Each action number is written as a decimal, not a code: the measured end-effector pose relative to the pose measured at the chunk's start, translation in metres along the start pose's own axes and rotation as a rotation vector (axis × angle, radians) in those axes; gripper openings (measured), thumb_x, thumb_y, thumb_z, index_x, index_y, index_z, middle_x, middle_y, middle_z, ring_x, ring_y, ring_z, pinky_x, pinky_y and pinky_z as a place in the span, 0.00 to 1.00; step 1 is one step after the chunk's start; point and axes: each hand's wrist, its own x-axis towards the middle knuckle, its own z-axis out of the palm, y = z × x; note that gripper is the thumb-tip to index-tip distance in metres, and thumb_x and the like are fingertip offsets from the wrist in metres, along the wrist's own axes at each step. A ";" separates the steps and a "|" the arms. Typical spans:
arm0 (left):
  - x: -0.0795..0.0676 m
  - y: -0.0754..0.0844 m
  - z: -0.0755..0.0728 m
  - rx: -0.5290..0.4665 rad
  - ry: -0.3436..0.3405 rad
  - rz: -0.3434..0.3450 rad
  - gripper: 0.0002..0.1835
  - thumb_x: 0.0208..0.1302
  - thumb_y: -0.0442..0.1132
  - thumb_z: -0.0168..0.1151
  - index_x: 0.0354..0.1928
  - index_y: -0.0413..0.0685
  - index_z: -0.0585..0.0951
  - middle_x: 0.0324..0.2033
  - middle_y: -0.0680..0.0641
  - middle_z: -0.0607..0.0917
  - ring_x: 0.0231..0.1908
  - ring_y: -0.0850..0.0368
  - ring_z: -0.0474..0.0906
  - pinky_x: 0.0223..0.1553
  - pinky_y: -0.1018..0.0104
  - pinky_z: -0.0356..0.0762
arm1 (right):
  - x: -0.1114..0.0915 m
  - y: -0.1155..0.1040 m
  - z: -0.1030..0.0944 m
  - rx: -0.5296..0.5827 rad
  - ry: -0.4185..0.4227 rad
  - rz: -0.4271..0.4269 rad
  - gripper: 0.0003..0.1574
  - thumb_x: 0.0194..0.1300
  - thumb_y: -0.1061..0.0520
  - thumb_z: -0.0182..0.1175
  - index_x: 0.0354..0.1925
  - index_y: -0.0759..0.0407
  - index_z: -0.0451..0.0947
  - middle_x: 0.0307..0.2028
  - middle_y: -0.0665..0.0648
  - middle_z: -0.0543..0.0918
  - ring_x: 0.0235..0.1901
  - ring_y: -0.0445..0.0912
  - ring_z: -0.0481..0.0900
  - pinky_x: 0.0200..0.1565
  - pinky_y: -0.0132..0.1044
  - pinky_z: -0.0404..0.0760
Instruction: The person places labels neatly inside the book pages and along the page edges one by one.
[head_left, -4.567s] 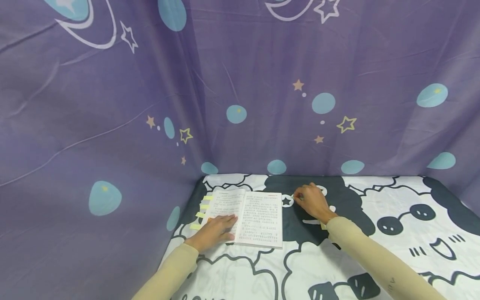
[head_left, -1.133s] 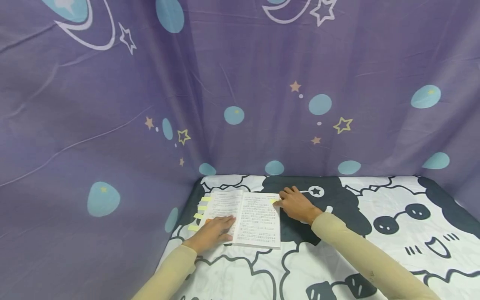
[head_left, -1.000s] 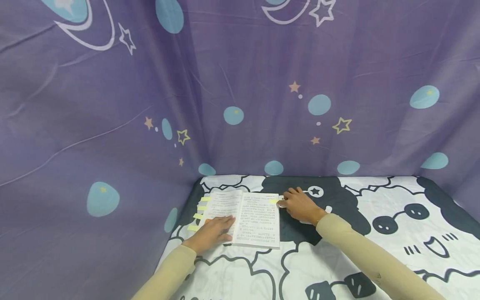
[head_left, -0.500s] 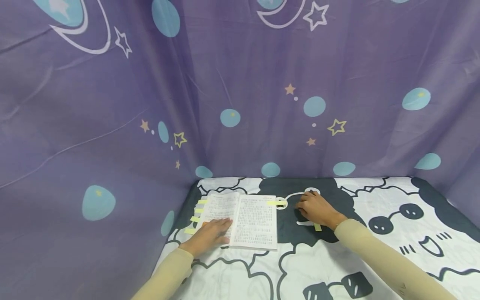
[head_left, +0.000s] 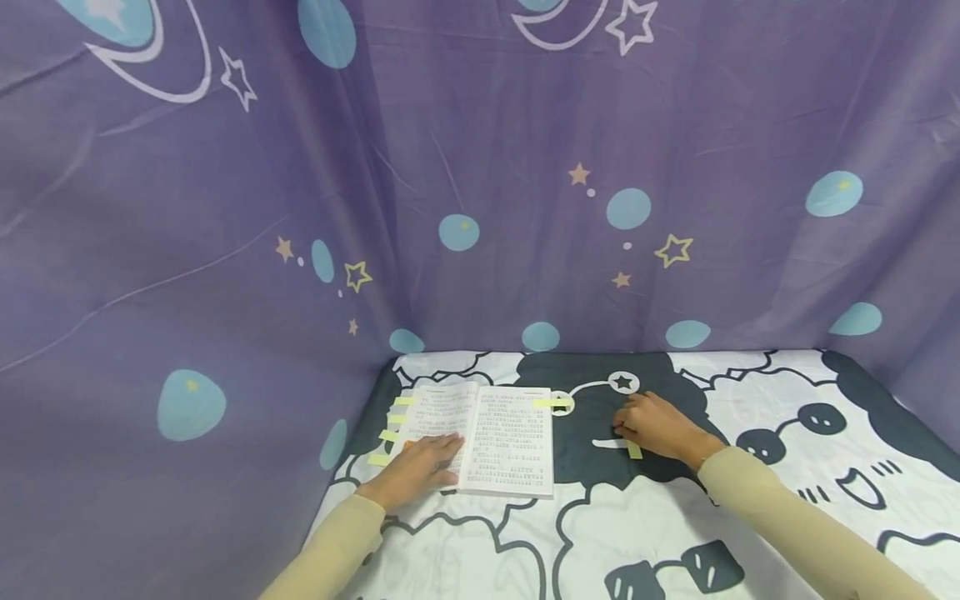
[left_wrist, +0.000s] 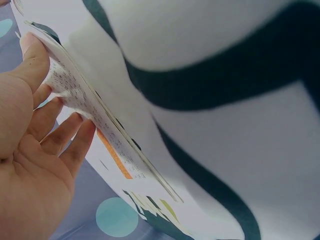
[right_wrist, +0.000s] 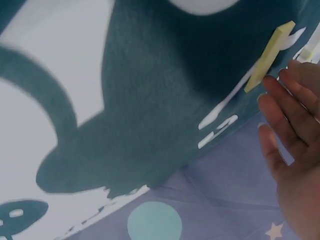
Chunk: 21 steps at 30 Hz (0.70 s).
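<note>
An open book point(head_left: 512, 450) with printed pages lies on the patterned cloth. My left hand point(head_left: 420, 468) rests flat on its left page, fingers spread near the gutter; the left wrist view shows the fingers and thumb point(left_wrist: 35, 60) lying on the paper. A yellow sticky tab point(head_left: 551, 402) juts from the upper right edge of the right page. Farther right, my right hand point(head_left: 660, 427) hovers with relaxed fingers beside a yellow pad of sticky notes point(head_left: 634, 450). In the right wrist view the pad point(right_wrist: 270, 56) lies just beyond the fingertips, with nothing in the hand.
Several yellow tabs point(head_left: 388, 435) stick out along the book's left edge. An orange mark point(left_wrist: 114, 154) shows on the left page. The black and white cloth point(head_left: 465, 550) covers the surface, and a purple curtain point(head_left: 510, 275) hangs behind and at the left.
My right hand pressed a yellow tab onto the right page's edge, let go and moved right to the sticky note pad. The left hand has stayed on the book.
</note>
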 end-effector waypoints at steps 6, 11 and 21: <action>0.000 -0.002 0.002 -0.003 0.005 0.009 0.36 0.69 0.47 0.65 0.73 0.35 0.69 0.72 0.35 0.69 0.71 0.33 0.66 0.72 0.40 0.62 | -0.006 0.001 -0.010 0.065 -0.020 0.003 0.10 0.52 0.56 0.80 0.34 0.54 0.89 0.32 0.46 0.88 0.34 0.44 0.81 0.36 0.43 0.81; -0.001 -0.003 0.003 0.001 0.000 0.002 0.36 0.69 0.47 0.65 0.73 0.36 0.69 0.73 0.36 0.69 0.71 0.34 0.66 0.72 0.41 0.62 | -0.017 0.004 -0.014 0.119 -0.067 0.010 0.10 0.50 0.53 0.81 0.31 0.50 0.89 0.31 0.45 0.88 0.32 0.41 0.76 0.32 0.38 0.75; -0.001 -0.003 0.001 0.013 0.004 0.000 0.35 0.70 0.48 0.64 0.73 0.36 0.69 0.73 0.37 0.69 0.71 0.36 0.66 0.72 0.42 0.63 | -0.024 0.009 -0.016 0.179 -0.107 0.004 0.16 0.49 0.43 0.80 0.31 0.49 0.89 0.37 0.50 0.89 0.39 0.44 0.79 0.40 0.45 0.83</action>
